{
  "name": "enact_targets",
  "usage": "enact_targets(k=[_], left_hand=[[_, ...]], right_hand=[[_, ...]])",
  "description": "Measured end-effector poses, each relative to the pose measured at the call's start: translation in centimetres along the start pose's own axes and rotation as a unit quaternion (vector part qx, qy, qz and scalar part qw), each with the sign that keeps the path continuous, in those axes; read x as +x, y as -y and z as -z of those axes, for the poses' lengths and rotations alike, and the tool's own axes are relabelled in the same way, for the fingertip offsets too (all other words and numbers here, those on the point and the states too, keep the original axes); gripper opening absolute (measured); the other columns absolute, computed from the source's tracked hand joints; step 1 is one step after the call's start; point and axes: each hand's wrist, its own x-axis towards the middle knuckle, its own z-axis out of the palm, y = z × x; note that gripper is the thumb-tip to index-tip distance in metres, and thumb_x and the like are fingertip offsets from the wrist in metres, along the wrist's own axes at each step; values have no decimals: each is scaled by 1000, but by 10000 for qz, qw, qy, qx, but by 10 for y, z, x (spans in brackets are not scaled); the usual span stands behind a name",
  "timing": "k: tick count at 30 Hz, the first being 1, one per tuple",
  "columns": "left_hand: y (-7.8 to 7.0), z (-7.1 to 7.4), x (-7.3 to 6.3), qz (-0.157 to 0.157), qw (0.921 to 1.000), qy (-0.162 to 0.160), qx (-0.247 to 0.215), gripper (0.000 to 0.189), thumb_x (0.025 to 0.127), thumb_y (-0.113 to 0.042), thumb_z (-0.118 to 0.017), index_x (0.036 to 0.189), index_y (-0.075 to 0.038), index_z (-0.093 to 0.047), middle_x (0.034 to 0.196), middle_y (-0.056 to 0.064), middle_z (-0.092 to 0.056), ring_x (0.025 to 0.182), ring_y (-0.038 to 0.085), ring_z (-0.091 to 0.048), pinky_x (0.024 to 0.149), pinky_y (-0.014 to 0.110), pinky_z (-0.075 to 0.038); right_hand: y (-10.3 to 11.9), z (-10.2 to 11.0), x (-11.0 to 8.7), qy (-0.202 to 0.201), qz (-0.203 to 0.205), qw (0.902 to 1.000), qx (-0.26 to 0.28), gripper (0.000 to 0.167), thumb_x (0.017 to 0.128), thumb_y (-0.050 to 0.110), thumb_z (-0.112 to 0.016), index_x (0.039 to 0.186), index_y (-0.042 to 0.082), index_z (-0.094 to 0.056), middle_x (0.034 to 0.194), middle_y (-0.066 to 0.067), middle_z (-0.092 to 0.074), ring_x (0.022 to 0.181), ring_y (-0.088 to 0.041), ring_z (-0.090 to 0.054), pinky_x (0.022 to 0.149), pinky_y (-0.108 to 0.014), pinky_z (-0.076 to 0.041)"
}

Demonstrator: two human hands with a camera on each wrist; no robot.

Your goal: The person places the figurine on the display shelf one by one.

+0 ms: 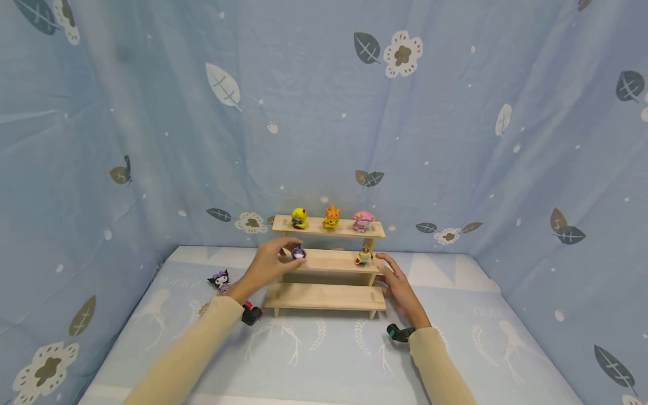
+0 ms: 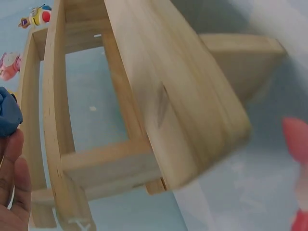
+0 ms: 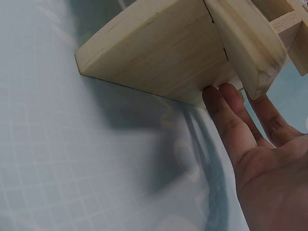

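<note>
My left hand point(image 1: 270, 260) pinches a small dark blue and purple figurine point(image 1: 298, 253) between thumb and fingers, at the left end of the middle board of a three-step wooden display shelf point(image 1: 324, 296). In the left wrist view only the figurine's blue side point(image 2: 8, 115) shows, above the fingertips. My right hand point(image 1: 400, 287) is at the shelf's right side; in the right wrist view its extended fingers point(image 3: 224, 115) touch the wooden side. Close to that hand, a yellow figurine with a crown point(image 1: 363, 257) stands at the middle board's right end.
On the top board stand a yellow figurine point(image 1: 299, 218), an orange spiky one point(image 1: 331, 217) and a pink one point(image 1: 362, 220). A black, white and purple figurine point(image 1: 220, 280) is on the cloth-covered table point(image 1: 324, 360), left of the shelf. A patterned blue curtain point(image 1: 304, 112) hangs behind.
</note>
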Motion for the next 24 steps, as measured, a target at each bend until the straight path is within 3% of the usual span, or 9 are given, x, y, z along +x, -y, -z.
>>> enact_targets(k=[9,16,24], left_hand=[[-5,-17,8,0,10000,48,-70,42,84,-18,-88,121,-9,-72,107,0,-74,93,14,-67,78,36,-57],[-11,-27,11,71,9993,160,-334,42,84,-17,-88,122,-9,-72,108,0,-74,93,14,-68,78,34,-58],[-14,-38,16,148,9984,251,-476,42,84,-17,-88,121,-9,-72,108,0,-73,94,14,-68,77,30,-58]], right_hand=[[-1,1,2,-68,9,10000,23,53,104,45,-59,152,31,-43,158,-11,-37,127,-35,-53,97,-53,-52],[-1,1,1,36,34,10000,24,55,106,45,-56,155,27,-38,159,-14,-35,132,-42,-49,97,-53,-51],[-1,1,-1,-2,1,10000,34,50,105,44,-57,151,32,-43,158,-12,-36,132,-42,-49,97,-53,-52]])
